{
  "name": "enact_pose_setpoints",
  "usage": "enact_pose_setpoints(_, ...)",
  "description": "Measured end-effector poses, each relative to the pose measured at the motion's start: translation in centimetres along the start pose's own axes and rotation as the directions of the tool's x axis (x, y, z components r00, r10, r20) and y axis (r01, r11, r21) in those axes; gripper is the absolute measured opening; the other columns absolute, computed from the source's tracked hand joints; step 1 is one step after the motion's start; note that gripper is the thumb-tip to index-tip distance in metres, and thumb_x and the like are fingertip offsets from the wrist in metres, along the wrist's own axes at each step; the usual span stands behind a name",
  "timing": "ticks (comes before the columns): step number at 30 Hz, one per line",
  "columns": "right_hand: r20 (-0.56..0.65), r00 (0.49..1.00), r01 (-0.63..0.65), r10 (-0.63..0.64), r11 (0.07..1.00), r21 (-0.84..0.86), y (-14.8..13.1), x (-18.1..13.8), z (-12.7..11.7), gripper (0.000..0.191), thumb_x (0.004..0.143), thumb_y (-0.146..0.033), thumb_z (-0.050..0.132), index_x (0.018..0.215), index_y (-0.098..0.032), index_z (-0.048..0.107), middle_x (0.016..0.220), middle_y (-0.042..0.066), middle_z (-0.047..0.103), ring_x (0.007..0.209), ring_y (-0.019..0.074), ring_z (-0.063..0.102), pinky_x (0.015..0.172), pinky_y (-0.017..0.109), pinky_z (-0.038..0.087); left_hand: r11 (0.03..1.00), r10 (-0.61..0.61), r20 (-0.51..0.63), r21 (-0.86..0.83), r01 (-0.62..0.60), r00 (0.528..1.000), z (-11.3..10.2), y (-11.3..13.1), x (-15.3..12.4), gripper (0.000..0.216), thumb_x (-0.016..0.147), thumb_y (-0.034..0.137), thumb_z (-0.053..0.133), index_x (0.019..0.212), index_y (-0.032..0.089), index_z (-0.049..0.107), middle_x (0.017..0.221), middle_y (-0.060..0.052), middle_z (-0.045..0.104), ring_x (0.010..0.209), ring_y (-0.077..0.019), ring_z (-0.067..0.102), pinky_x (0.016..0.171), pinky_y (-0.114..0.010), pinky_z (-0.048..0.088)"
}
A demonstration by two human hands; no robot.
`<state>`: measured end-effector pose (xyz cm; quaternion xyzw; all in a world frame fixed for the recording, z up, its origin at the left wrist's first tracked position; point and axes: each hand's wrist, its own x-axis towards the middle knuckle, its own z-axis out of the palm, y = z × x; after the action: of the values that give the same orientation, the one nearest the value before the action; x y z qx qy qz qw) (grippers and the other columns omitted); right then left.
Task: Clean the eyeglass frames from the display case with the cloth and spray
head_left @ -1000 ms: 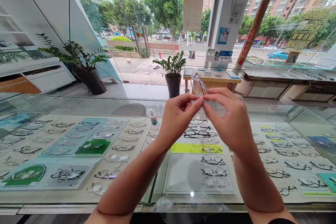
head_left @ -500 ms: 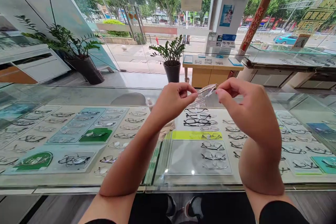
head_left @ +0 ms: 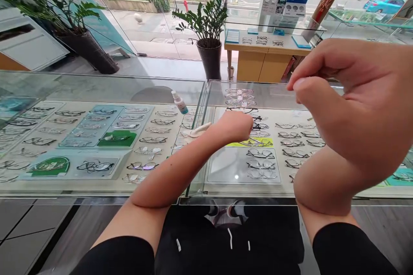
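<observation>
My left hand (head_left: 235, 126) rests low on the glass counter (head_left: 97, 90), curled into a fist. A thin clear glasses frame (head_left: 256, 140) sticks out from its right side, faint against the yellow-green strip in the case below. My right hand (head_left: 358, 94) is raised close to the camera at the right, thumb and forefinger pinched together with nothing visible between them. Rows of displayed glasses (head_left: 263, 164) lie under the glass beneath both hands.
A small spray bottle (head_left: 179, 102) and a white cloth (head_left: 199, 129) lie on the counter left of my left hand. Beyond the counter stand a potted plant (head_left: 209, 30), a larger plant (head_left: 64, 13) at the left, and a wooden display table (head_left: 267, 58).
My left hand dropped from chest height to the counter with the clear glasses. My right hand let go of them and rose toward the camera. The view tilted downward.
</observation>
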<state>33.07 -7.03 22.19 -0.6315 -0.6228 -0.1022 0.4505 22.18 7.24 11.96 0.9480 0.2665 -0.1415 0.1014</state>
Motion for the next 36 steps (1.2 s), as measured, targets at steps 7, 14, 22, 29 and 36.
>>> enact_pose_setpoints(7, 0.023, 1.000, 0.001, 0.000, 1.000, -0.026, 0.3, -0.3, 0.0, 0.022, 0.091, -0.023, 0.070, 0.078, -0.038, 0.078, 0.077, 0.003, 0.076, 0.094, 0.0348, 0.077, 0.070, 0.048, 0.057, 0.998, -0.037, 0.043, 0.051, 0.035, 0.998, 1.0, 0.0, 1.0, 0.029, 0.092, 0.014, 0.061, 0.106, 0.019, 0.086, 0.105, -0.016, 0.083, 0.101, -0.0306, 0.077, 0.086, -0.037, 0.056)
enact_pose_setpoints(14, 0.073, 0.997, -0.004, 0.006, 1.000, -0.025, 0.0, 0.2, 0.0, 0.018, 0.092, -0.029, 0.071, 0.086, -0.043, 0.081, 0.078, 0.004, 0.078, 0.101, 0.0386, 0.077, 0.077, 0.052, 0.058, 0.998, -0.056, 0.043, 0.041, 0.055, 0.998, 1.4, -0.3, 1.7, 0.028, 0.088, 0.012, 0.064, 0.105, 0.018, 0.085, 0.099, -0.016, 0.083, 0.097, -0.0303, 0.077, 0.083, -0.035, 0.055)
enact_pose_setpoints(22, 0.098, 0.995, 0.034, -0.030, 0.999, -0.039, -0.3, 0.6, 0.2, 0.017, 0.094, -0.030, 0.070, 0.083, -0.040, 0.078, 0.074, 0.005, 0.076, 0.093, 0.0354, 0.076, 0.074, 0.048, 0.060, 0.997, -0.068, 0.020, 0.029, 0.068, 0.997, 1.7, -0.3, 1.9, 0.024, 0.091, 0.014, 0.064, 0.106, 0.017, 0.083, 0.108, -0.017, 0.082, 0.097, -0.0310, 0.077, 0.080, -0.036, 0.055)
enact_pose_setpoints(29, 0.108, 0.994, 0.012, -0.009, 0.999, -0.031, -0.4, 0.6, 0.3, 0.018, 0.089, -0.026, 0.072, 0.077, -0.038, 0.074, 0.078, 0.005, 0.077, 0.093, 0.0362, 0.075, 0.079, 0.051, 0.060, 0.998, -0.061, -0.041, 0.027, 0.063, 0.997, 2.0, 0.0, 2.2, 0.025, 0.092, 0.011, 0.061, 0.107, 0.016, 0.080, 0.110, -0.017, 0.081, 0.098, -0.0310, 0.077, 0.080, -0.036, 0.053)
enact_pose_setpoints(36, 0.125, 0.991, 0.047, -0.039, 0.997, -0.062, -0.3, 0.8, 0.4, 0.019, 0.084, -0.016, 0.069, 0.074, -0.032, 0.068, 0.078, 0.004, 0.074, 0.083, 0.0315, 0.074, 0.078, 0.049, 0.060, 0.998, -0.062, -0.057, 0.011, 0.062, 0.996, 2.2, 0.0, 2.2, 0.026, 0.091, 0.008, 0.059, 0.104, 0.017, 0.080, 0.107, -0.016, 0.082, 0.094, -0.0289, 0.076, 0.078, -0.035, 0.051)
